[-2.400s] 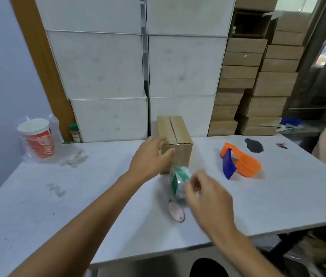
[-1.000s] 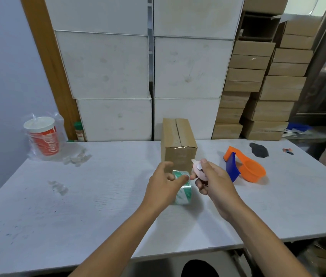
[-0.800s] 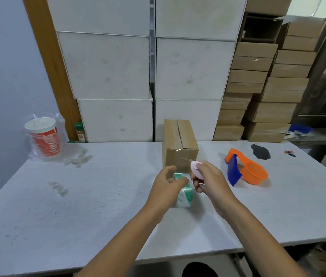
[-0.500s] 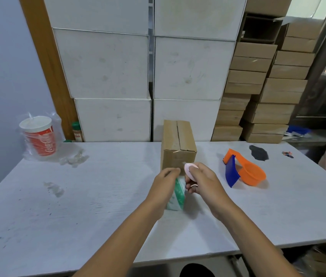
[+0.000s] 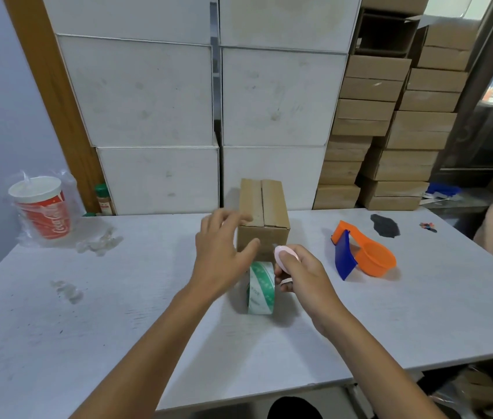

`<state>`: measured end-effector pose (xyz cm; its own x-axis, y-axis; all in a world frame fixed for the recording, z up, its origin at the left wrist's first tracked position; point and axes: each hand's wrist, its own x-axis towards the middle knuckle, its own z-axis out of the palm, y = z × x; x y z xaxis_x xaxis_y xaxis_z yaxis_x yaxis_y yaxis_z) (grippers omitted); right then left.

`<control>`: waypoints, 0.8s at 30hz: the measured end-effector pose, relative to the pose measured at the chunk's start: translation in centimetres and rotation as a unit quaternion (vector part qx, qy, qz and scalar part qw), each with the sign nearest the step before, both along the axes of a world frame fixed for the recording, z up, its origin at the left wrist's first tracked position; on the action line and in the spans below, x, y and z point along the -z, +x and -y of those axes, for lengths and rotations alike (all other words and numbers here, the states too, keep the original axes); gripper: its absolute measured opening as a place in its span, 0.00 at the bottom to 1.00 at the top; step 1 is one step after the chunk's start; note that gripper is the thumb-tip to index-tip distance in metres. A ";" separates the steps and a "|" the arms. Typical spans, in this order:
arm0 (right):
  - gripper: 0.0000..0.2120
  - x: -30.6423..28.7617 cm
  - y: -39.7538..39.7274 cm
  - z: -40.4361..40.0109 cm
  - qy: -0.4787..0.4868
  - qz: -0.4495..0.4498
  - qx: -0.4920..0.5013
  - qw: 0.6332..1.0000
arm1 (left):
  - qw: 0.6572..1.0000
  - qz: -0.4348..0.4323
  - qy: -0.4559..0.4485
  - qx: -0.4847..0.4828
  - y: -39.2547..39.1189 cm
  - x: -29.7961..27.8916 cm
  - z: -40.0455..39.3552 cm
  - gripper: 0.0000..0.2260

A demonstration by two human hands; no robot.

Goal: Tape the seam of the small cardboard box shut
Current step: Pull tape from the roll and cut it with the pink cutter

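The small cardboard box (image 5: 264, 217) stands at the back middle of the white table (image 5: 118, 297), its top seam running away from me. A roll of clear tape with green print (image 5: 261, 288) stands on edge just in front of it. My left hand (image 5: 224, 258) hovers open at the box's near-left corner, fingers spread, off the roll. My right hand (image 5: 301, 275) grips a small pink oval cutter (image 5: 284, 257) right of the roll.
An orange and blue tape dispenser (image 5: 363, 254) lies to the right. A red paper cup in a plastic bag (image 5: 41, 208) stands far left. White boxes (image 5: 154, 95) and stacked brown cartons (image 5: 390, 116) line the wall behind. A dark scrap (image 5: 385, 225) lies far right.
My left hand has let go of the tape roll and moved up toward the box's left side. The roll now stands alone on the table. My right hand still holds the pink cutter.
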<state>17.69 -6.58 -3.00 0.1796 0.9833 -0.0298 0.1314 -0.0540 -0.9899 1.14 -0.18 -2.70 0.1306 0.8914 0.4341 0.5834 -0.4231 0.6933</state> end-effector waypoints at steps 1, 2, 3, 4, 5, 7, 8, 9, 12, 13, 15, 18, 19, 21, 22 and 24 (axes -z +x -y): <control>0.10 0.0 0.0 0.0 0.002 0.002 -0.001 1.000 | 0.999 -0.014 0.004 0.032 -0.1 -0.2 -0.7 0.17; 0.10 0.0 0.0 -0.1 0.004 0.005 -0.002 1.000 | 0.998 -0.027 -0.007 0.062 -0.1 -0.2 -1.3 0.18; 0.10 0.0 0.1 -0.2 0.005 0.010 -0.001 1.000 | 0.995 -0.039 -0.022 0.090 -0.2 -0.2 -1.8 0.20; 0.10 0.0 0.1 -0.3 0.007 0.015 0.002 1.000 | 0.992 -0.050 -0.040 0.113 -0.2 -0.1 -2.3 0.23; 0.09 0.1 0.2 -0.4 0.009 0.023 0.004 1.000 | 0.989 -0.054 -0.055 0.128 -0.2 0.1 -2.5 0.25; 0.09 0.2 0.4 -0.5 0.014 0.030 0.007 0.999 | 0.986 -0.038 -0.073 0.144 -0.2 0.6 -2.7 0.29; 0.09 0.2 0.4 -0.5 0.018 0.030 0.006 0.999 | 0.986 -0.023 -0.078 0.147 -0.1 0.9 -2.8 0.29; 0.09 0.3 0.4 -0.6 0.021 0.031 0.005 0.999 | 0.986 -0.015 -0.077 0.146 0.0 1.1 -2.8 0.29; 0.09 0.4 0.3 -0.8 0.024 0.037 0.007 0.999 | 0.988 -0.017 -0.080 0.134 0.2 1.1 -3.0 0.30; 0.09 0.4 0.2 -0.8 0.025 0.038 0.008 0.999 | 0.988 -0.026 -0.083 0.129 0.2 1.0 -3.0 0.30; 0.08 0.4 0.2 -1.0 0.023 0.045 0.011 0.999 | 0.988 -0.042 -0.091 0.120 0.3 0.7 -3.1 0.33; 0.02 0.4 -0.3 -0.9 0.020 0.049 0.032 0.998 | 0.986 -0.040 -0.108 0.120 0.3 0.5 -3.0 0.36; 0.04 0.5 -0.4 -0.8 0.023 0.045 0.041 0.998 | 0.985 -0.036 -0.114 0.123 0.4 0.5 -3.0 0.36; 0.09 0.8 -0.7 -0.5 0.026 0.013 0.047 0.998 | 0.984 -0.024 -0.121 0.127 0.5 0.7 -3.0 0.35; 0.11 1.0 -0.8 -0.2 0.022 -0.006 0.045 0.999 | 0.984 -0.018 -0.121 0.127 0.5 0.7 -3.0 0.35; 0.13 1.3 -1.0 0.3 0.022 -0.021 0.042 0.999 | 0.984 0.000 -0.119 0.132 0.5 0.6 -2.8 0.35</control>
